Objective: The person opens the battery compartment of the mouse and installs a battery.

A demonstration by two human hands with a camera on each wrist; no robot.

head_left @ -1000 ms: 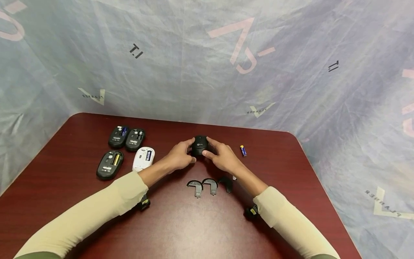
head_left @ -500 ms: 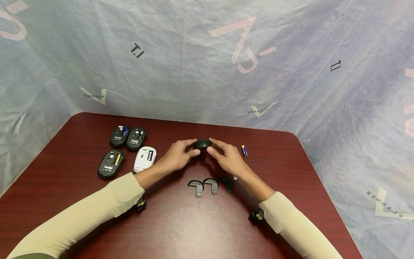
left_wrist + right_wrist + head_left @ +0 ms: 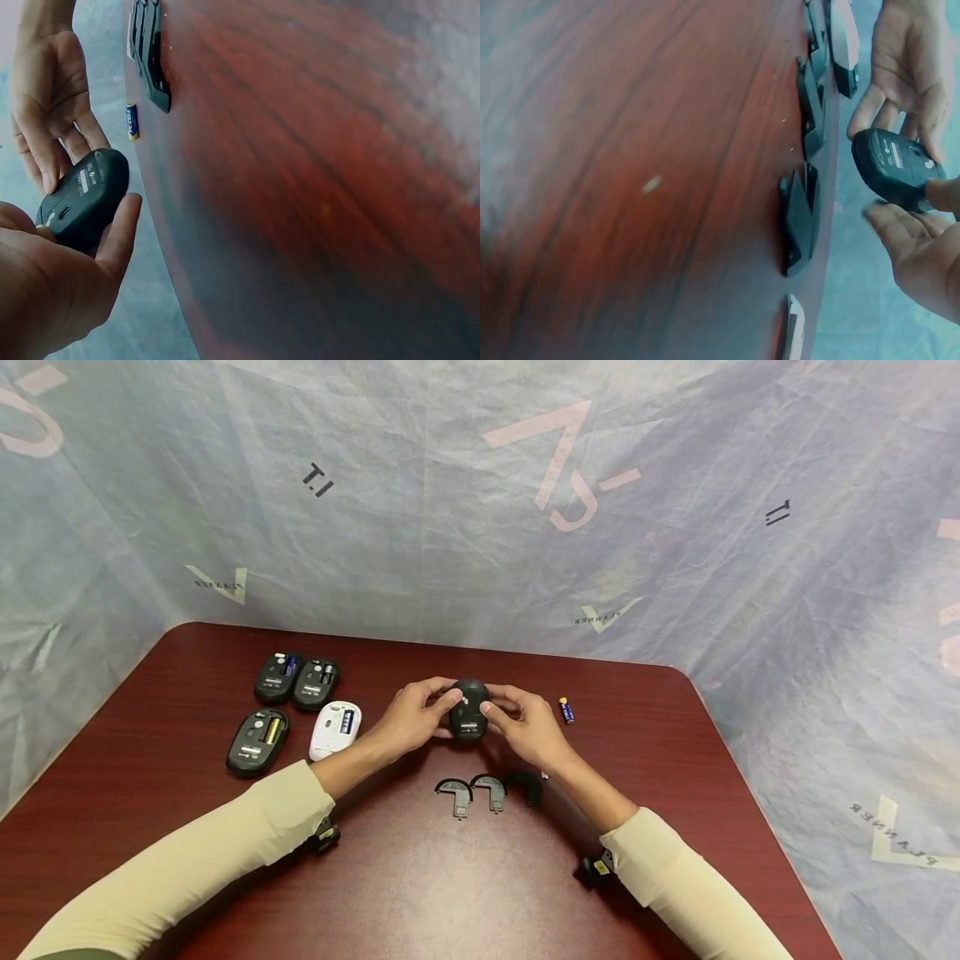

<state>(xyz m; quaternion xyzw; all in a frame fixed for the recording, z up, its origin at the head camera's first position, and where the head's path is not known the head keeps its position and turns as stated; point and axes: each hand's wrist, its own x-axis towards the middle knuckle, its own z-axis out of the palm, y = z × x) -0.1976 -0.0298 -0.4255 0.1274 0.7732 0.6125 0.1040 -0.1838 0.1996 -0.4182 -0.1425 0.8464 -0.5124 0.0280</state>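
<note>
A black computer mouse (image 3: pixel 469 720) is raised between both hands near the middle of the table, its labelled underside turned toward me. My left hand (image 3: pixel 408 718) grips its left side, thumb on the underside and fingers behind. On the other side my right hand (image 3: pixel 531 727) holds it the same way. The left wrist view shows the mouse (image 3: pixel 90 191) tilted, apart from the tabletop. In the right wrist view the right thumb presses on the underside of the mouse (image 3: pixel 896 165). Fingers behind the mouse are partly hidden.
At left lie upturned black mice (image 3: pixel 257 742) and a white mouse (image 3: pixel 334 730), batteries showing in their bays. Battery covers (image 3: pixel 454 795) lie in a row before the hands, with a small white piece (image 3: pixel 545 775) by the right wrist. A blue battery (image 3: pixel 566 710) lies right.
Both hands have turned the mouse over: its top showed first, then its edge, and now its underside faces me. The thumbs have moved onto the underside. The other things stay put.
</note>
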